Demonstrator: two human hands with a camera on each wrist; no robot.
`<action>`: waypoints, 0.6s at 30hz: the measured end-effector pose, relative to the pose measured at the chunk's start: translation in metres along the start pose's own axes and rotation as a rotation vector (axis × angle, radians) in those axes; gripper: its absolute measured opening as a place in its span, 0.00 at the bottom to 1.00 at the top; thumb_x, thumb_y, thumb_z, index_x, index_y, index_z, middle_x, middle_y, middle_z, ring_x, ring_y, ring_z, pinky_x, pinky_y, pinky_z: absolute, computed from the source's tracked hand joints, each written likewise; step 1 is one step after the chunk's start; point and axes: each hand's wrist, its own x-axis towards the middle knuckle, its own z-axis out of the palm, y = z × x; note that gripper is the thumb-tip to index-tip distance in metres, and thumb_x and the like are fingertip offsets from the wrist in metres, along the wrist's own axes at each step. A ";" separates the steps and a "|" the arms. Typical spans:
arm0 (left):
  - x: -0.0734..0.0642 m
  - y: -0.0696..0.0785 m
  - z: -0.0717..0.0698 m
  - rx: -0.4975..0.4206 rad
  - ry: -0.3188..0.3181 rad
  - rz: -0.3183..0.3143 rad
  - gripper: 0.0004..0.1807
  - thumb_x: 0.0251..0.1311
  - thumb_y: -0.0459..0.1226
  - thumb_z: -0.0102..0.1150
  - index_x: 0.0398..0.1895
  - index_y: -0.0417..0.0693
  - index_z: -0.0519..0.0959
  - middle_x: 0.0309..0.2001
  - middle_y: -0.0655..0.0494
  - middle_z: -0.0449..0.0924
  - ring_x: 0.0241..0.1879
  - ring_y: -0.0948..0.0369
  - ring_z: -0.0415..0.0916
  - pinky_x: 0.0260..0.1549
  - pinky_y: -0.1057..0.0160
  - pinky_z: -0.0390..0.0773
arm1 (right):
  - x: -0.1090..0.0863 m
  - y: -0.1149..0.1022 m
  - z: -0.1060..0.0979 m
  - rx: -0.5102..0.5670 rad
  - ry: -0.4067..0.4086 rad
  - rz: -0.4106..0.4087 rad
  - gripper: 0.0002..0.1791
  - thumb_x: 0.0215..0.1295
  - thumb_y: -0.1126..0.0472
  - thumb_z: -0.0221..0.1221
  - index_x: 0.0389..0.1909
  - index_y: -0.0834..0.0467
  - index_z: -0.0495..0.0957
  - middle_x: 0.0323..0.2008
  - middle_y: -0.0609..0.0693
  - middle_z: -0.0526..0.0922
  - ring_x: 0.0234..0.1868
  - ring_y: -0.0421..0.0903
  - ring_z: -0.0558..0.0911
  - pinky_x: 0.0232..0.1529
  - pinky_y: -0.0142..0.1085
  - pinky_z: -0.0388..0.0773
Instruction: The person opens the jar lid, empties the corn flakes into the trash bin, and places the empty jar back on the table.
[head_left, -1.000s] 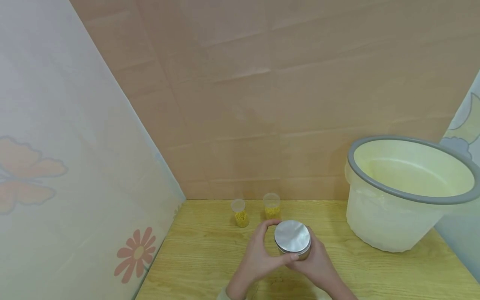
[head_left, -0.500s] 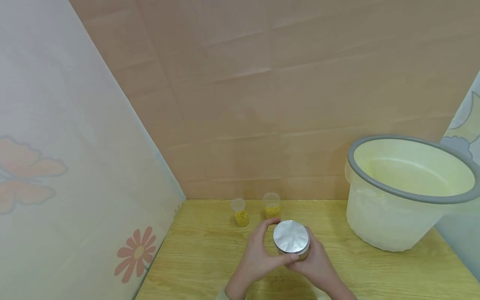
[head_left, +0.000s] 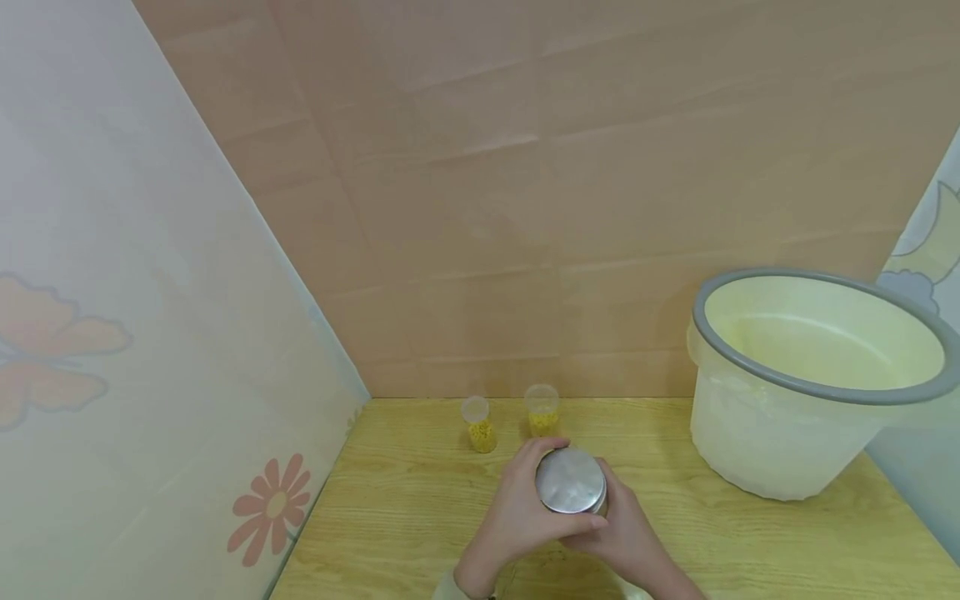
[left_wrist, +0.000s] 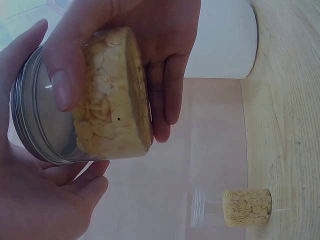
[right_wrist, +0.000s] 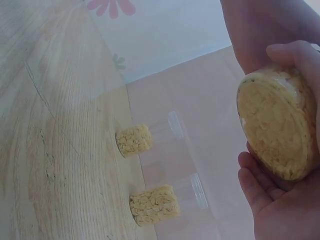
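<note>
the left hand [head_left: 517, 507] curls round the lid [head_left: 570, 481], already on the jar [left_wrist: 112, 120] in the right hand's grip [head_left: 624, 529], so perhaps some turning remains, with a second jar [head_left: 482, 432] and third jar [head_left: 543, 420] untouched beyond.

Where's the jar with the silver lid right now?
In the head view, the jar is low, just right of centre, held by the left hand and right hand, with the white bucket off to its right.

Soft, dim light fills the head view, the silver lid [head_left: 571, 481] gleams, and both wrist views look hazy.
</note>
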 end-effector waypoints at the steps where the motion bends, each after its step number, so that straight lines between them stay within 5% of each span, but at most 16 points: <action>1: 0.000 0.000 0.000 0.005 -0.001 -0.001 0.46 0.40 0.52 0.85 0.65 0.59 0.72 0.58 0.68 0.75 0.54 0.64 0.74 0.52 0.57 0.76 | 0.000 0.000 0.000 0.000 -0.001 -0.005 0.43 0.37 0.67 0.81 0.58 0.50 0.73 0.49 0.43 0.83 0.47 0.44 0.82 0.48 0.41 0.79; 10: 0.002 0.001 0.001 0.070 0.000 0.013 0.47 0.37 0.54 0.86 0.63 0.59 0.73 0.57 0.69 0.74 0.53 0.66 0.73 0.52 0.58 0.76 | 0.000 0.000 0.000 -0.020 -0.007 -0.019 0.43 0.38 0.64 0.82 0.59 0.50 0.73 0.49 0.41 0.82 0.48 0.43 0.81 0.49 0.42 0.78; 18: 0.003 0.000 0.002 0.027 0.022 -0.011 0.44 0.37 0.54 0.85 0.61 0.58 0.76 0.57 0.66 0.68 0.53 0.63 0.72 0.50 0.57 0.76 | 0.000 -0.003 -0.001 0.019 -0.031 0.118 0.42 0.41 0.61 0.83 0.59 0.51 0.72 0.49 0.45 0.82 0.48 0.46 0.81 0.47 0.41 0.79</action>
